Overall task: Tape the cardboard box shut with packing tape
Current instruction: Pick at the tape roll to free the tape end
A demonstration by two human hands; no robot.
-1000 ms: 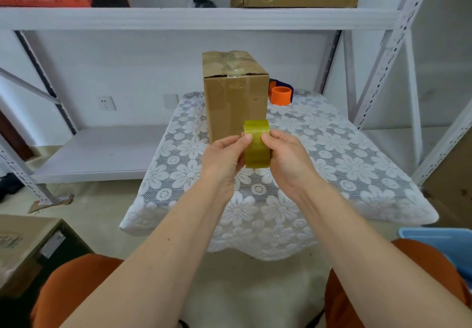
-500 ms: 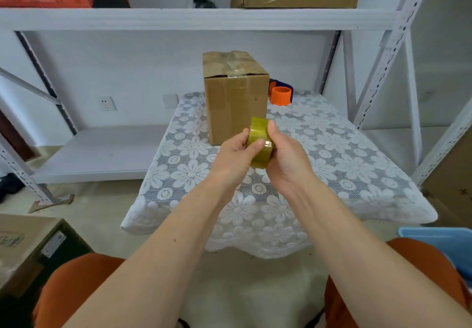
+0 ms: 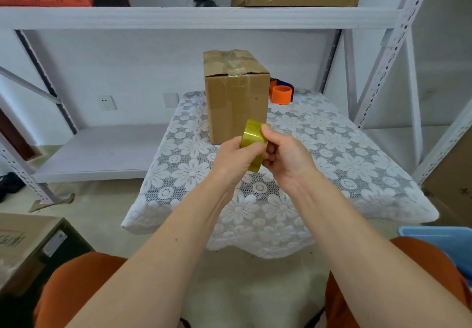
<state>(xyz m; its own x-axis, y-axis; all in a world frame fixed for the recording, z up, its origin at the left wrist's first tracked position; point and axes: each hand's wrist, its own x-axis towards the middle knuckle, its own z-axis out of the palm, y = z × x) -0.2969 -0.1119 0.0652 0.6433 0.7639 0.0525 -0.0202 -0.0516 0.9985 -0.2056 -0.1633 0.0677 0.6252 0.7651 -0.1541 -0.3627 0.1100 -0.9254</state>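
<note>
Both hands, left [image 3: 236, 154] and right [image 3: 286, 152], grip the tape roll [image 3: 252, 146] above the worktop [image 3: 332, 164], box [image 3: 236, 98] standing near its far edge; risk: the free end tears or re-sticks if picked clumsily.

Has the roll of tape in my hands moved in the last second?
Yes. The tape roll has tilted, its top leaning right against the upright cardboard box, which stayed put.
</note>
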